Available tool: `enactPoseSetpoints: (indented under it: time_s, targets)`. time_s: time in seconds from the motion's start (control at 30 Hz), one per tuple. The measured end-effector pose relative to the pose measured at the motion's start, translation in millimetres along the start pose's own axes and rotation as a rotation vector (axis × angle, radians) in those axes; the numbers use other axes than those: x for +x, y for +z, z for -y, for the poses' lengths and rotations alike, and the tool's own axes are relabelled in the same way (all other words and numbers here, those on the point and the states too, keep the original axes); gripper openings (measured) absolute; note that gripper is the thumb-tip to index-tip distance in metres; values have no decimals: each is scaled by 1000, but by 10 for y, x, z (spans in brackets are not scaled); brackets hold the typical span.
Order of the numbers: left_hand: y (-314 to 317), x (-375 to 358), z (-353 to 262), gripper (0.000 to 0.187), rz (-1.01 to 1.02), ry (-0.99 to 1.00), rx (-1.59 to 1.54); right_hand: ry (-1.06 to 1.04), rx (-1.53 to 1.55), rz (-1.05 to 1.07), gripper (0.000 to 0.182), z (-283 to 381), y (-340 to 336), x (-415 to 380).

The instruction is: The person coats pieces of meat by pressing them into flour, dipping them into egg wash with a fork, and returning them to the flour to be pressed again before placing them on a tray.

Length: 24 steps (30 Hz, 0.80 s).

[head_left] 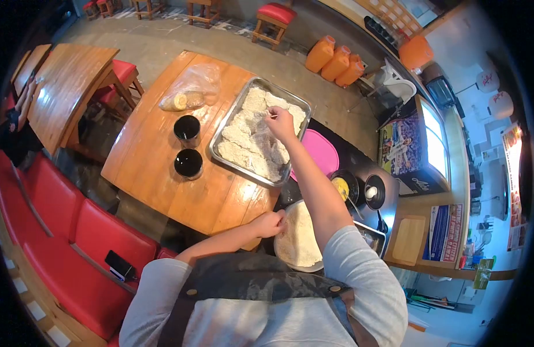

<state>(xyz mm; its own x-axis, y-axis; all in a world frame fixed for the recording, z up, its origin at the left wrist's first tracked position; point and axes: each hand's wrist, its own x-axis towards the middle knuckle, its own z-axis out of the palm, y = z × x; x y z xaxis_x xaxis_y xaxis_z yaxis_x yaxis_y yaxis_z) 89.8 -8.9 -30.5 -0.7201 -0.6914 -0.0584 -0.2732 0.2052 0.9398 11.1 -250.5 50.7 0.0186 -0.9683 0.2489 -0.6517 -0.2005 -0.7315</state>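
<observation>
My right hand (280, 122) is over a metal tray (215, 151) filled with pale, crumb-coated pieces (244, 130). Its fingers are pinched together on what looks like a clear plastic sheet (263, 142) lying among the pieces. My left hand (271, 224) is closed, fingers curled in, at the left rim of a round container of pale crumbs (301, 238). Whether it grips the rim or something small is hidden.
Two dark cups (187, 128) and a plastic bag with yellowish contents (184, 100) stand on the wooden table (157, 191). A pink lid (319, 154), a black bowl with yellow contents (342, 188) and a small black pan (374, 191) lie right. A red bench (105, 231) runs left.
</observation>
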Motion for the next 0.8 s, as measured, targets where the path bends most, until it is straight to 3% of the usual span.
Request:
enactPoseSetpoints:
  time_s: [0.2, 0.3, 0.47, 0.57, 0.63, 0.73, 0.8]
  targets:
    - [-30, -26, -27, 29, 30, 9, -44, 55, -75, -22, 27, -257, -54, 221]
    - [4, -9, 2, 30, -2, 35, -57, 200, -237, 148, 25, -366, -272, 245]
    - [-9, -12, -7, 31, 10, 26, -97, 239, -195, 277, 33, -494, -337, 153]
    - [-23, -12, -21, 30, 38, -17, -88, 133, -339, 215, 33, -480, -384, 144]
    - [-5, 0, -5, 30, 57, -33, -83, -40, -335, 269, 37, -478, -363, 158]
    - [10, -7, 21, 34, 32, 20, -52, -127, -439, 437, 40, -414, -326, 126]
    - [31, -7, 30, 34, -20, 63, -44, -118, -475, 429, 43, -388, -304, 111]
